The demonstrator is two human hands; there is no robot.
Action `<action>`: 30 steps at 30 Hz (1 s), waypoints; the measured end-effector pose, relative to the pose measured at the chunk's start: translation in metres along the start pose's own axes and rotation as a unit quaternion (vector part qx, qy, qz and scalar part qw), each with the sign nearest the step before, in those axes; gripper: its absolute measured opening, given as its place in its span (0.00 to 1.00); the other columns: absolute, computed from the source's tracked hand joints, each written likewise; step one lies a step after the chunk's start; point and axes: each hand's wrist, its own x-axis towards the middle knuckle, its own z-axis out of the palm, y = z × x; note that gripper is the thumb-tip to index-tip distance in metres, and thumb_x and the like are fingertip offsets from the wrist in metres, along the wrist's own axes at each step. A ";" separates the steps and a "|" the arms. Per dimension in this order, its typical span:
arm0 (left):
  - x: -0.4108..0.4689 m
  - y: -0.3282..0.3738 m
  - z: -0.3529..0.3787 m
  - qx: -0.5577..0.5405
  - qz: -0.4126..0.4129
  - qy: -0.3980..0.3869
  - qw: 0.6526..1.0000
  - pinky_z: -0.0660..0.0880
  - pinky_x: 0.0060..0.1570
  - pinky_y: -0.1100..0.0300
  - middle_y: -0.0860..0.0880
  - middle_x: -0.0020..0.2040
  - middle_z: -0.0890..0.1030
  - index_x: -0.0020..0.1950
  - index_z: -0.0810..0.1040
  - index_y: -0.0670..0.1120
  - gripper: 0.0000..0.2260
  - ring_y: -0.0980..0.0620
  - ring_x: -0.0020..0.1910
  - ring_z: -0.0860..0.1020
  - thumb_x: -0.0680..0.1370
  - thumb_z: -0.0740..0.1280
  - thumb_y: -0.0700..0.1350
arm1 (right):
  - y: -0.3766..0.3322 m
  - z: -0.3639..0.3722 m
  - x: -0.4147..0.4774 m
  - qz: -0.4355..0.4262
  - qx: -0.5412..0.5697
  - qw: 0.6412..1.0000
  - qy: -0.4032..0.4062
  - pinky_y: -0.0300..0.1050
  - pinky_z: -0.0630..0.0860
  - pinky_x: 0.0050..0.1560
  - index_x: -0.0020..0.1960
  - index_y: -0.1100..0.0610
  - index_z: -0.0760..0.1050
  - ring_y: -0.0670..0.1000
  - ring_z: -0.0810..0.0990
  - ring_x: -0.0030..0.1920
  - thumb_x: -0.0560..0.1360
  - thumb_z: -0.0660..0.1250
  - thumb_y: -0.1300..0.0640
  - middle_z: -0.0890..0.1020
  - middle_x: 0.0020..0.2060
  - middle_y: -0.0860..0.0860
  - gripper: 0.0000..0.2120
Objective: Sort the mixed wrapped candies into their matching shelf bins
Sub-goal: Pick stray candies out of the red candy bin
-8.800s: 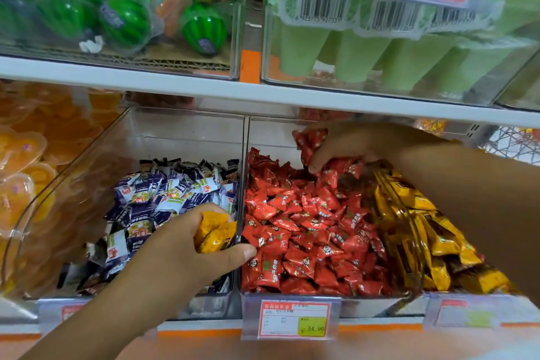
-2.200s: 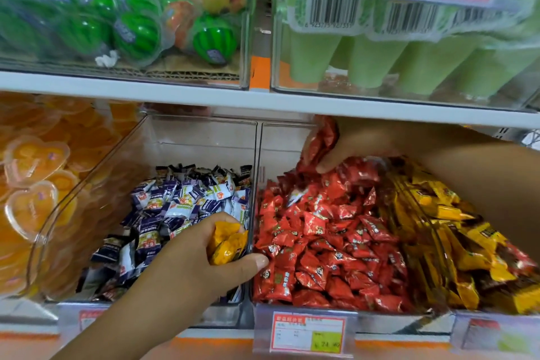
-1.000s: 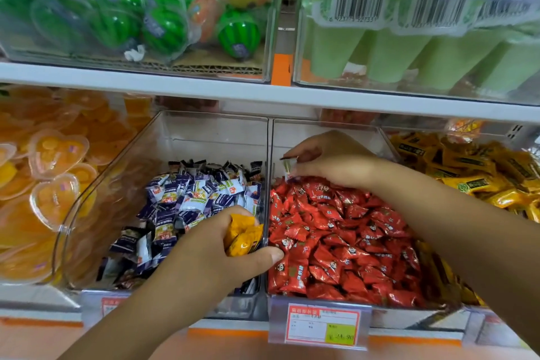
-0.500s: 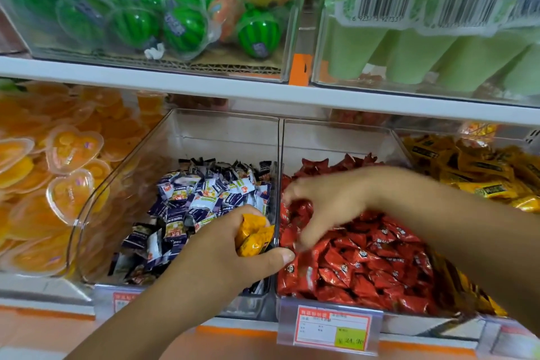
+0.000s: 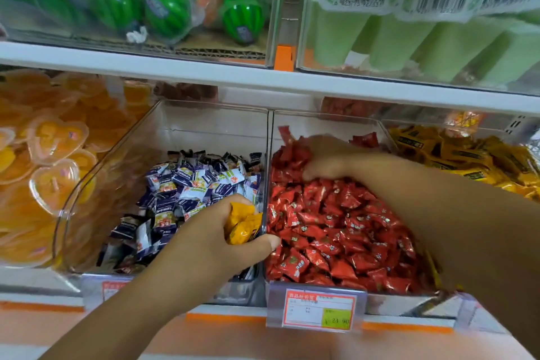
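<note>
Head view: left fingers [image 5: 263,242] clutch yellow candies [image 5: 242,225]; right fingers [image 5: 312,172] (grip unclear) touch red candies [image 5: 327,228] in their bin [image 5: 327,124].

One view only is given, taken from a camera worn on the head. It is held close before the lower shelf [image 5: 35,298], faced forward and tilted down, so that the clear bins [image 5: 210,128] are looked into from above their front edges (the upper shelf [image 5: 204,73] is cut slantwise across the frame). Both forearms are taken in from the bottom edge: the left hand [image 5: 210,240], gripping yellow candies [image 5: 242,222], nearest; the right hand [image 5: 330,161] deeper, curled into red candies [image 5: 336,228].
</note>
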 end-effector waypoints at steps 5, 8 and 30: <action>0.002 -0.001 -0.001 -0.007 -0.023 -0.013 1.000 0.71 0.33 0.65 0.51 0.30 0.60 0.40 0.65 0.45 0.20 0.54 0.29 0.62 0.70 0.72 0.56 | 0.034 -0.023 -0.008 0.051 0.228 0.971 0.056 0.50 0.81 0.51 0.52 0.50 0.80 0.53 0.84 0.45 0.62 0.78 0.59 0.85 0.45 0.51 0.20; 0.003 0.000 -0.001 -0.007 -0.031 -0.012 0.999 0.69 0.32 0.67 0.51 0.30 0.60 0.42 0.66 0.45 0.20 0.55 0.29 0.62 0.70 0.72 0.57 | 0.040 -0.033 -0.013 0.053 0.254 0.966 0.019 0.52 0.80 0.54 0.56 0.46 0.79 0.52 0.84 0.47 0.58 0.80 0.54 0.85 0.47 0.47 0.27; 0.002 -0.001 -0.001 -0.002 -0.011 -0.013 1.000 0.69 0.34 0.61 0.51 0.29 0.61 0.36 0.64 0.50 0.19 0.53 0.29 0.63 0.70 0.71 0.57 | -0.017 0.049 -0.012 -0.029 -0.175 0.973 -0.146 0.53 0.73 0.59 0.71 0.38 0.58 0.62 0.66 0.65 0.65 0.74 0.40 0.62 0.68 0.53 0.40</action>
